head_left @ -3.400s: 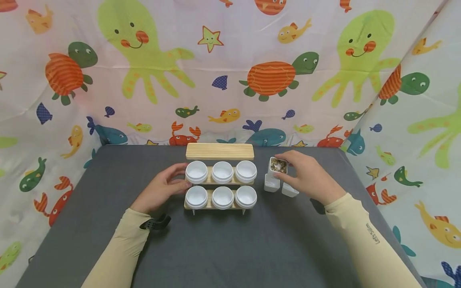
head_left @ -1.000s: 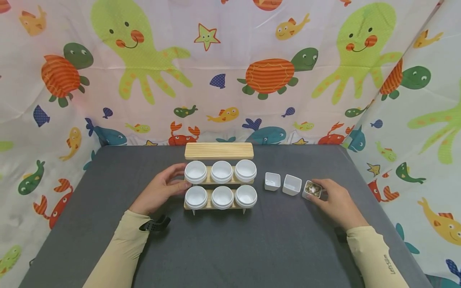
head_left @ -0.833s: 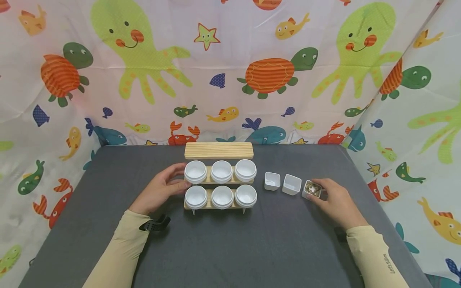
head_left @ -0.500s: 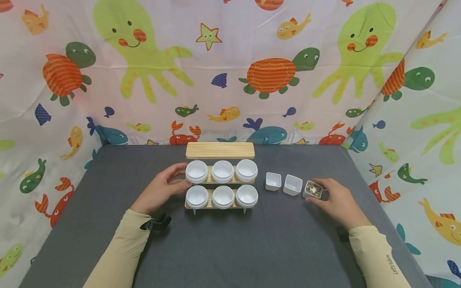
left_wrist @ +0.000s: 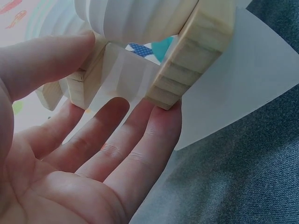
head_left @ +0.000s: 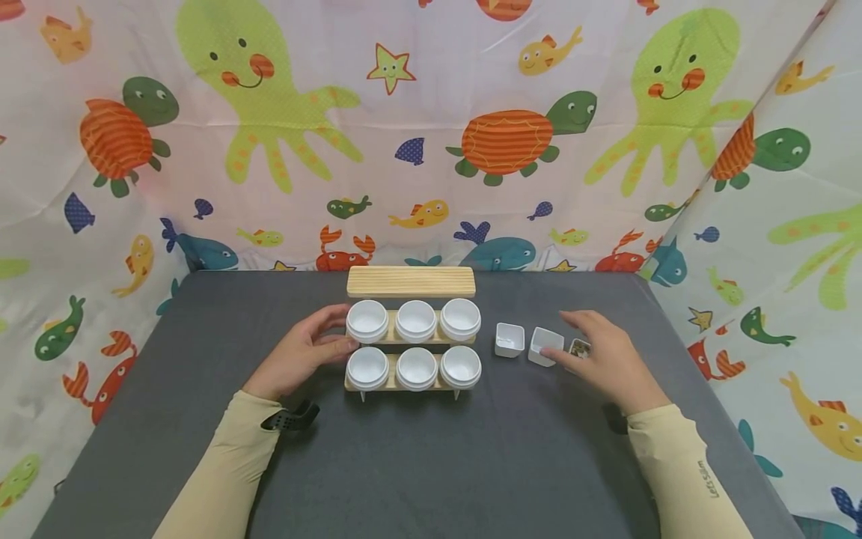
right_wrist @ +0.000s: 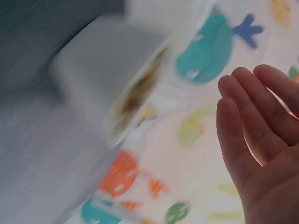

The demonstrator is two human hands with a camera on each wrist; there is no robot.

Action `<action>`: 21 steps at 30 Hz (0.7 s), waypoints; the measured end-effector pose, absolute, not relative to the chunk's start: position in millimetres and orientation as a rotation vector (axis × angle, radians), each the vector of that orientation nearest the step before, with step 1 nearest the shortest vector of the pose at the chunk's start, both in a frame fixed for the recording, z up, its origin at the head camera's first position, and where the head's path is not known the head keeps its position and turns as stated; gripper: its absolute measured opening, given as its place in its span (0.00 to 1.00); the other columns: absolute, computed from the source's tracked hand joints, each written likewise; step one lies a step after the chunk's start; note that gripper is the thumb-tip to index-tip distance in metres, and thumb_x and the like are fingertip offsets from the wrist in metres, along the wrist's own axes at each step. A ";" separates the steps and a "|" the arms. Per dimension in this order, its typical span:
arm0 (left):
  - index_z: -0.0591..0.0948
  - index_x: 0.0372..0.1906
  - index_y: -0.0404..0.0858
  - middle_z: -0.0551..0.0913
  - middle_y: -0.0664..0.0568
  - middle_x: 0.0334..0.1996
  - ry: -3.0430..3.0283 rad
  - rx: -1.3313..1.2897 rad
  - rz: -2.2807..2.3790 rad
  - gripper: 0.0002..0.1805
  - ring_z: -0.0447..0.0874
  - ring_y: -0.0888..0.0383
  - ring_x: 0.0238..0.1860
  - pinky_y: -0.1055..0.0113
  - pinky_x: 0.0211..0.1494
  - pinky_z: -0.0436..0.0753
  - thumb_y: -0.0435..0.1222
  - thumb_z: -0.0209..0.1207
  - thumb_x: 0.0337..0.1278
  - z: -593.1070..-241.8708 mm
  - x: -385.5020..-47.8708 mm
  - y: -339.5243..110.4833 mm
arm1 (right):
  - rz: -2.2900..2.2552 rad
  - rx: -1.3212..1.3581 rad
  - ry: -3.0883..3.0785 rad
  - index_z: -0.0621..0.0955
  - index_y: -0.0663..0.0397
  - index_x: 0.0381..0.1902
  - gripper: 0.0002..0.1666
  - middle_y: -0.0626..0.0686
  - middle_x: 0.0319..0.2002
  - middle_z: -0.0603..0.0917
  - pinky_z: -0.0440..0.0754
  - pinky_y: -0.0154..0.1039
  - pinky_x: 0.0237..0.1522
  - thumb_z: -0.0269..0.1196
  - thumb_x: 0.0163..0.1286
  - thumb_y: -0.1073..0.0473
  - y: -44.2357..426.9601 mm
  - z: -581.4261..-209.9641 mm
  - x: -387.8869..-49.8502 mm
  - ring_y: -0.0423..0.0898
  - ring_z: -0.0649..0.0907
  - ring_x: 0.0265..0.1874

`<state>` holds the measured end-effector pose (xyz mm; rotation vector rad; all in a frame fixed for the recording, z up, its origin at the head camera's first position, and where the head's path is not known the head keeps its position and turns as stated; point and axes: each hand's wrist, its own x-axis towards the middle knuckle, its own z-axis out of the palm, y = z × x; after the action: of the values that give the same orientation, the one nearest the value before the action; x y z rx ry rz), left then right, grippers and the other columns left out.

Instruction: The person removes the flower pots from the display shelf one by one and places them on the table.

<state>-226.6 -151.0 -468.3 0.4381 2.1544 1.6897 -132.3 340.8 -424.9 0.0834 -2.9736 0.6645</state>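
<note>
By my reading, the two rows of pots on the rack (head_left: 393,380) look finished: six white round pots (head_left: 417,367) sit upright on it, three on each of the two nearer slats. A wooden board (head_left: 411,281) lies behind them, and I cannot tell whether it is joined to the rack. What is left, I judge, lies with the square cups, since my free hand is over there. They stand in a row, a little apart, on the surface (head_left: 417,464) to the right of the rack. The left cup (head_left: 509,350) shows only pale insides; the middle cup (head_left: 547,341) also looks unfilled, though my thumb covers one corner of its outline. The right cup (right_wrist: 103,65) has a filling (right_wrist: 140,93) of brownish, greenish bits with a white patch, too blurred to name. I see nothing inside the round pots but white. My right hand (head_left: 606,367) is over the right cup, thumb and fingers parted, holding nothing. My left hand (head_left: 303,355) rests at the left end of the rack, fingers spread and slightly bent, their tips touching the slat ends without closing round them.
</note>
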 end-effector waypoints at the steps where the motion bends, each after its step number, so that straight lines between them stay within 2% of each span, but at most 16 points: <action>1: 0.69 0.80 0.49 0.75 0.43 0.74 2.155 0.437 1.689 0.41 0.86 0.41 0.66 0.52 0.61 0.91 0.46 0.74 0.67 -468.4 -226.8 -151.2 | 0.668 0.108 -2.960 0.76 0.57 0.76 0.50 0.63 0.69 0.81 0.81 0.70 0.67 0.75 0.67 0.34 333.2 -422.6 -135.4 0.64 0.80 0.68; 8: 0.69 0.80 0.49 0.75 0.43 0.74 2.146 0.422 1.693 0.42 0.86 0.41 0.66 0.53 0.61 0.92 0.46 0.75 0.66 -468.3 -227.6 -151.0 | 0.774 0.272 -2.872 0.78 0.52 0.75 0.47 0.57 0.69 0.83 0.83 0.65 0.69 0.78 0.66 0.36 284.2 -407.8 -152.4 0.59 0.82 0.69; 15: 0.69 0.80 0.49 0.75 0.44 0.74 2.154 0.414 1.688 0.42 0.86 0.41 0.67 0.53 0.61 0.92 0.47 0.75 0.65 -465.9 -227.0 -150.5 | 0.841 0.425 -2.778 0.81 0.53 0.71 0.44 0.55 0.66 0.85 0.88 0.59 0.64 0.79 0.65 0.37 249.0 -396.7 -159.1 0.55 0.86 0.63; 21: 0.70 0.79 0.50 0.76 0.44 0.73 2.158 0.407 1.681 0.42 0.86 0.42 0.66 0.52 0.62 0.91 0.47 0.75 0.65 -466.3 -226.6 -150.9 | 0.897 0.479 -2.747 0.82 0.48 0.70 0.41 0.51 0.63 0.87 0.89 0.55 0.62 0.79 0.64 0.38 228.5 -396.6 -163.0 0.52 0.87 0.59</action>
<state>-226.6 -150.9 -466.3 0.4075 2.1575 1.6809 -163.0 228.5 -396.6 0.4790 -2.7467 0.8968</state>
